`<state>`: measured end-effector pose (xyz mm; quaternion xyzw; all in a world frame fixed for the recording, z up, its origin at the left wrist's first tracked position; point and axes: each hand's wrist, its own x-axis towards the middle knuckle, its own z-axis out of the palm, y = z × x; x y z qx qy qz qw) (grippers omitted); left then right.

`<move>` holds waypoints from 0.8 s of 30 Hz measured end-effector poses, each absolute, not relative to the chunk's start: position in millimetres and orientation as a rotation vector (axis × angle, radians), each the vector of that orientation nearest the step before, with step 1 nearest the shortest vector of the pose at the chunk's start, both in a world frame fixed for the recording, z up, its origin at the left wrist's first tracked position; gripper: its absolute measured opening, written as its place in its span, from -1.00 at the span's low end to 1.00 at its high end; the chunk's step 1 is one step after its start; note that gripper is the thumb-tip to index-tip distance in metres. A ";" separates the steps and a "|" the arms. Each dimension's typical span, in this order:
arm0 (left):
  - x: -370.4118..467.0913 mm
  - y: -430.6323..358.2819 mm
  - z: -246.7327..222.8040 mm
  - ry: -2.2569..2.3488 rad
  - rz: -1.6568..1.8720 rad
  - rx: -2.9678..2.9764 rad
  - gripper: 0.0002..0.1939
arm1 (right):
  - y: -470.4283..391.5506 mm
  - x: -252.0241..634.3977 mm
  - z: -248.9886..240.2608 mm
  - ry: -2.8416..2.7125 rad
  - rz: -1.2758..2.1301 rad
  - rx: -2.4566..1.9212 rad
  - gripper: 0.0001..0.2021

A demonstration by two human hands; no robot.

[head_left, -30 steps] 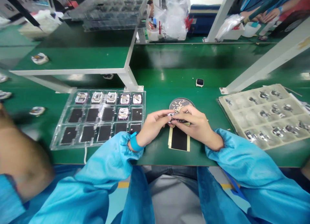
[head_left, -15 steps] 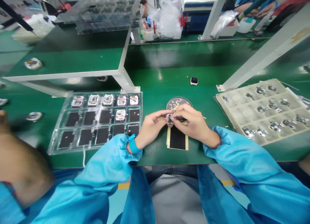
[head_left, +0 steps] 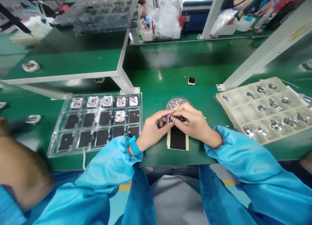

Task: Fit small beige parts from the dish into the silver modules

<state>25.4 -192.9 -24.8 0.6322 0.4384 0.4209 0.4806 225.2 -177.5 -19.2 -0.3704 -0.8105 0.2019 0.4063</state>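
Note:
My left hand [head_left: 153,127], with a blue band at the wrist, holds a small watch case [head_left: 169,118] with a purple edge between thumb and fingers. Pinched in my right hand [head_left: 195,122] are dark tweezers [head_left: 179,118], their tips at the case. Right behind the hands lies a round grey dish [head_left: 179,98] of small pale pieces, partly covered by my fingers. Below them a black sheet with a yellowish border [head_left: 177,139] rests on the green table [head_left: 156,156].
At left, a clear tray [head_left: 55,140] holds several watch cases. A pale tray [head_left: 234,116] with metal parts is at right. A watch [head_left: 191,81] lies beyond the dish. White frame legs flank the area. Another person's arm [head_left: 21,166] is at far left.
The watch case in my left hand has been tilted, showing more of its purple side. My right hand stays close with the tweezers. The whole view has shifted slightly.

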 end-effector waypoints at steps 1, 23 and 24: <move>25.4 -193.1 -24.8 1.070 1.025 1.524 -0.58 | -177.3 225.6 -18.4 -2.043 0.521 -0.930 -0.89; 22.3 -192.0 -14.7 0.879 1.230 1.213 -0.53 | -179.9 226.1 -18.3 -1.642 0.772 -1.060 -0.70; 22.9 -193.3 -14.8 0.905 1.271 1.266 -0.53 | -180.1 225.3 -17.1 -1.625 0.756 -1.064 -0.75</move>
